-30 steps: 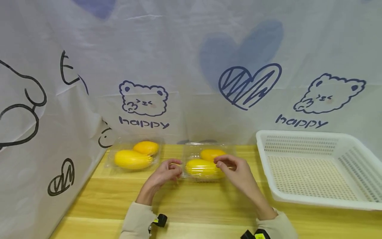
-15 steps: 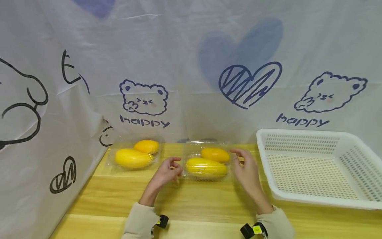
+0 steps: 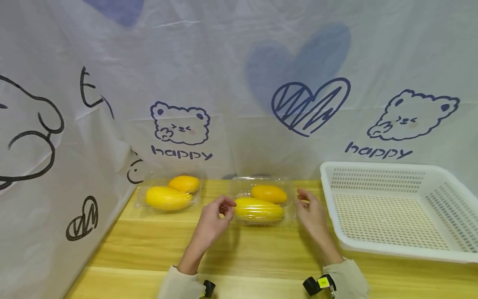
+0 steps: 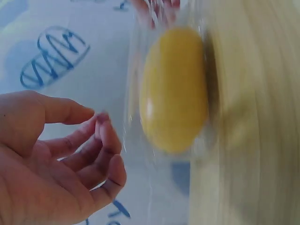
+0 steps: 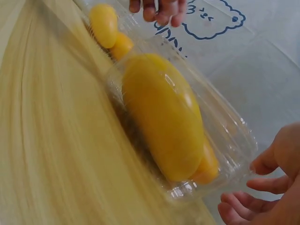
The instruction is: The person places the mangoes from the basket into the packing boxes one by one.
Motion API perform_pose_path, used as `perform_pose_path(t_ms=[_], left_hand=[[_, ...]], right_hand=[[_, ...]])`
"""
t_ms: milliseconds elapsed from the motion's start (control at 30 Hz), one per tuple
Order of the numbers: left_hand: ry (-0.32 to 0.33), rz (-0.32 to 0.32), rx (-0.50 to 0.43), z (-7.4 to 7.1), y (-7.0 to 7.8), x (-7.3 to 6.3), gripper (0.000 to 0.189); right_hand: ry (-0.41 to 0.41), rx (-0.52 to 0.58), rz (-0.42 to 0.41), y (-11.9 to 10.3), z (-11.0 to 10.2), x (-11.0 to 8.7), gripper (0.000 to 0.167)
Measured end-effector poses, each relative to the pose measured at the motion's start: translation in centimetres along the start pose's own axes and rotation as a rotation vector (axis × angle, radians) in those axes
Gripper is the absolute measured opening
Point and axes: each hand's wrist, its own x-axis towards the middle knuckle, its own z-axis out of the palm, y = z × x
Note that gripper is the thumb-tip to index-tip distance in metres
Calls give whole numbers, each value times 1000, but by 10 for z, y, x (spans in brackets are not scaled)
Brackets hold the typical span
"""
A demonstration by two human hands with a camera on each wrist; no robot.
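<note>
Two yellow oval, mango-like fruits lie in a clear plastic box [image 3: 240, 187] at the middle of the table: a longer front fruit [image 3: 259, 209] and a smaller back fruit [image 3: 269, 194]. By the box's left end is my left hand [image 3: 214, 218], fingers loosely bent. In the left wrist view its thumb and forefinger come close together with nothing seen between them. My right hand [image 3: 311, 211] stands at the other end, fingers slightly bent. The right wrist view puts its fingertips [image 5: 255, 167] beside the box's corner; whether they touch it, I cannot tell.
Another clear box [image 3: 151, 179] with two yellow fruits stands to the left. A white perforated plastic basket [image 3: 332, 216] sits on the right. Behind everything hangs a white printed cloth [image 3: 239, 91], which also runs down the left side. The table [image 3: 257, 257] is wooden.
My right hand has moved from over the box's right part to beside its right end, uncovering the fruits. My left hand has shifted right, closer to the box's left end.
</note>
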Motion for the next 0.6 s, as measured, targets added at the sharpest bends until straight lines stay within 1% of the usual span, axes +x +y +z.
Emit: perform_pose_path(t_ms=[67, 133, 200, 300, 400, 467, 533, 600], left_hand=[[-60, 11, -17, 6, 8, -4, 8], [-134, 14, -42, 13, 15, -8, 10], [-201, 15, -64, 22, 17, -11, 12], [-280, 8, -115, 35, 18, -14, 15], [-328, -3, -186, 49, 17, -15, 19], [-348, -27, -248, 58, 17, -14, 22], [-362, -70, -326, 68, 18, -13, 26], [-368, -129, -416, 79, 20, -13, 31]], right_hand=[[-13, -6, 13, 1, -1, 0, 38], [-25, -6, 17, 2, -2, 0, 37], [-35, -10, 21, 3, -4, -1, 37], [-42, -30, 12, 4, -5, -1, 35], [-50, -52, 8, 4, -6, -1, 34], [-66, -47, 23, 4, -7, -1, 35], [-83, -30, 46, 3, -8, -2, 37], [-104, 17, 78, 3, -9, -2, 38]])
